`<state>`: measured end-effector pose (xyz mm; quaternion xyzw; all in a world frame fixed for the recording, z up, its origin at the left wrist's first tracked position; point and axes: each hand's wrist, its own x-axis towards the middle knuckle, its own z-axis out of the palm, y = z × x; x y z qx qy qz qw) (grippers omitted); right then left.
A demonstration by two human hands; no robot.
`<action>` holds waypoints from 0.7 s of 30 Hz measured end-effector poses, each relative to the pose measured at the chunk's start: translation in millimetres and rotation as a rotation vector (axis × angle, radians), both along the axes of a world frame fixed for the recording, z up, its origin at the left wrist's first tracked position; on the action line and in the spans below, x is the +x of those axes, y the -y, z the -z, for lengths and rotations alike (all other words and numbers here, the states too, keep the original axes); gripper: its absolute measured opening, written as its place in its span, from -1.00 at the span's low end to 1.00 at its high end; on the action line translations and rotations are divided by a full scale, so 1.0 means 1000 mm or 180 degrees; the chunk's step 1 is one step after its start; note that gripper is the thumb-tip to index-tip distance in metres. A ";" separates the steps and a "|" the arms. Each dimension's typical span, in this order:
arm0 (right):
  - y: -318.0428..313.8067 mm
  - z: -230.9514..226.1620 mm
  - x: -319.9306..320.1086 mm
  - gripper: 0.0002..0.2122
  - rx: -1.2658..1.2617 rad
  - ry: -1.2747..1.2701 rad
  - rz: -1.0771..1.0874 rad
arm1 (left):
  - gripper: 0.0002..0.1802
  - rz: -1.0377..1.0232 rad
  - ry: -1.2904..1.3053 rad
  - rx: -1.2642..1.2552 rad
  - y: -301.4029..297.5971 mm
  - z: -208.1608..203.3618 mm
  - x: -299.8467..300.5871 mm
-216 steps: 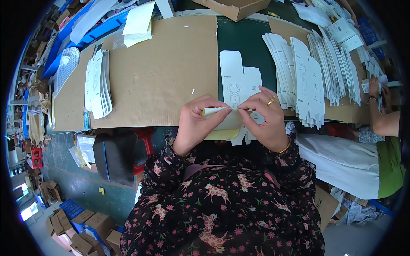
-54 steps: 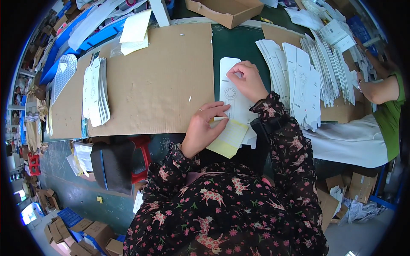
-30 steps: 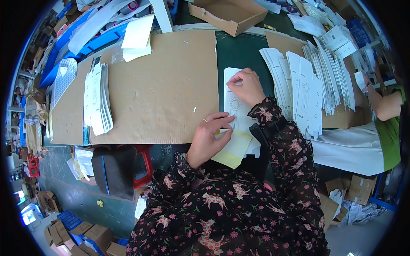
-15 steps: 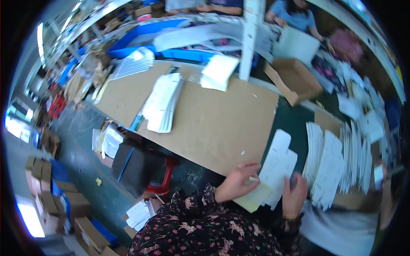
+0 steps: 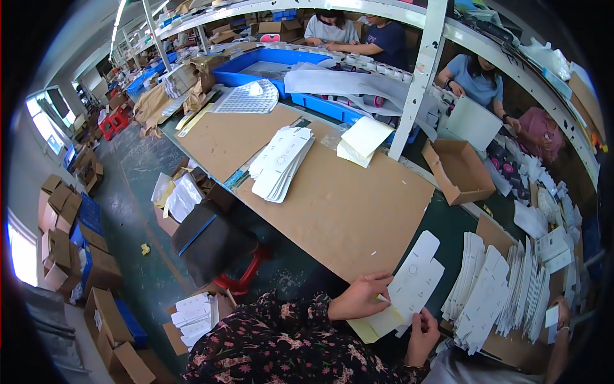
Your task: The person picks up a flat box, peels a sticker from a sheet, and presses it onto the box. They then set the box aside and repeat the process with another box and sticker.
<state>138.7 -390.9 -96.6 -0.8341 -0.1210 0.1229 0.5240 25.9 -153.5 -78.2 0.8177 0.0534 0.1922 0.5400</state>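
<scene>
A flat, unfolded white carton (image 5: 416, 279) with printed marks lies in front of me at the cardboard's right edge. Over its near end is a pale yellow sheet (image 5: 376, 325), which looks like sticker backing. My left hand (image 5: 362, 298) is above this sheet with its fingers pinched together. A small pale piece shows at the fingertips, too small to make out. My right hand (image 5: 422, 337) is closed at the carton's near right edge, thumb and forefinger on the card.
Stacks of flat white cartons (image 5: 488, 291) stand to the right, beside another person's hand (image 5: 561, 313). Cardboard (image 5: 345, 205) covers the table, bearing a white carton pile (image 5: 281, 163) and a label stack (image 5: 366, 137). An open box (image 5: 457, 173) sits by the white post (image 5: 419, 83). A stool (image 5: 211, 243) stands left.
The whole view has shifted, showing more of the room beyond the table. My right hand has come nearer and its fingers have closed at the carton's edge. My left hand stays pinched over the yellow sheet.
</scene>
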 end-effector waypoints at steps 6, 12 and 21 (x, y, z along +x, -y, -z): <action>-0.014 -0.028 -0.025 -0.53 0.1397 -0.0278 -0.0122 | -0.89 -0.0059 0.0014 -0.0363 0.008 -0.016 -0.008; -0.005 -0.069 -0.025 -0.56 0.1462 0.0443 0.0477 | -0.89 0.0310 -0.0066 -0.1782 0.003 -0.033 0.000; 0.068 -0.096 0.029 -0.62 0.1470 0.0754 0.1276 | -0.90 -0.0059 -0.0663 -0.2142 -0.004 -0.036 -0.008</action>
